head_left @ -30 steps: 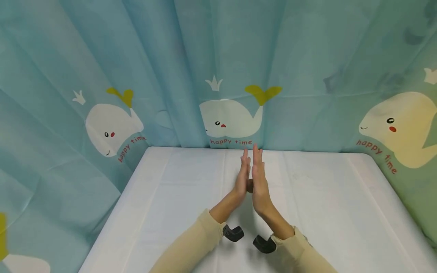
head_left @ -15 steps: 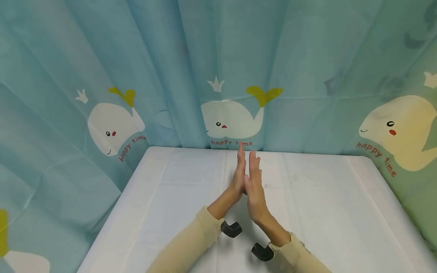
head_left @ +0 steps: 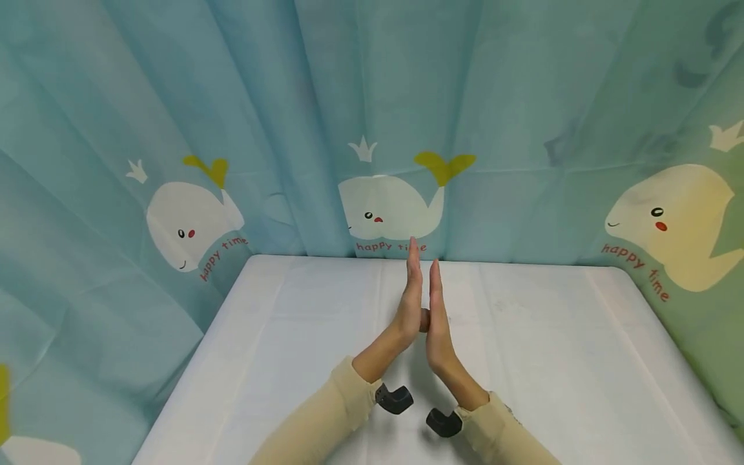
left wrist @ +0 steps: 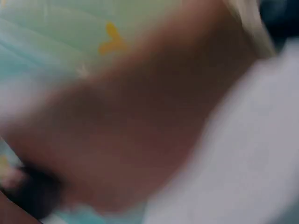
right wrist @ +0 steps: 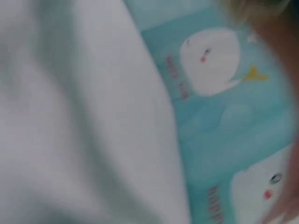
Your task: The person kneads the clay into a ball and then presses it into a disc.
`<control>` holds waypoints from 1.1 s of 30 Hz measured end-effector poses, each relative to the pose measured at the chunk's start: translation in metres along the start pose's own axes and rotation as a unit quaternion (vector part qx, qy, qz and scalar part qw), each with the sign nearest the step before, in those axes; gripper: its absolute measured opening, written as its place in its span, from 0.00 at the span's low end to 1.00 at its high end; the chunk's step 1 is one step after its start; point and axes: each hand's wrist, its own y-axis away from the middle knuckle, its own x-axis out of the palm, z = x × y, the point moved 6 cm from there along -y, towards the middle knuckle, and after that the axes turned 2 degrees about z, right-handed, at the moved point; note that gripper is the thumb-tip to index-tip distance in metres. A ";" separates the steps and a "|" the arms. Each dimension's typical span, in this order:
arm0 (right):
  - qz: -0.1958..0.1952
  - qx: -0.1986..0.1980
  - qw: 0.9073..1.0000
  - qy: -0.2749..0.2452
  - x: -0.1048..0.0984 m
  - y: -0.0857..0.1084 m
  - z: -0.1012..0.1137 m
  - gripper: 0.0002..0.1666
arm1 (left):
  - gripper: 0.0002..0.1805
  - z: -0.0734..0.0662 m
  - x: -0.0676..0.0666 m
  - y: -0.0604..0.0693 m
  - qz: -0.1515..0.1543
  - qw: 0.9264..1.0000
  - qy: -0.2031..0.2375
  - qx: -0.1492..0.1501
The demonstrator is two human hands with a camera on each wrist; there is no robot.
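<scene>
Brown object (head_left: 425,320), held between left hand (head_left: 411,302) and right hand (head_left: 438,325) over white table (head_left: 540,355); grip straight-fingered, pressing from both sides; uneven pressure could let it slip out and drop.

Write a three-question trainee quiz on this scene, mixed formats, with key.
1. True or false: in the head view, the left hand reaches higher in the picture than the right hand.
2. What is between the two hands? (a) a yellow pencil (b) a small brown object (c) a white cup
3. Fill in: under the middle whale on the curtain, the printed words read "____ ____".

Key: 1. True. 2. b; too little of it shows to say exactly what it is. 3. happy time.
</scene>
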 end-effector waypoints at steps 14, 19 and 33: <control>-0.010 0.051 0.998 -0.035 -0.021 -0.017 -0.009 0.32 | 0.37 0.005 0.015 0.011 0.036 0.999 0.037 -0.017; 0.019 0.016 1.000 0.019 0.003 0.008 0.003 0.33 | 0.35 0.030 0.001 0.004 -0.015 0.998 0.030 -0.044; -0.008 0.024 0.999 -0.034 -0.017 -0.011 -0.012 0.32 | 0.37 -0.002 0.014 0.014 0.044 0.999 0.027 0.007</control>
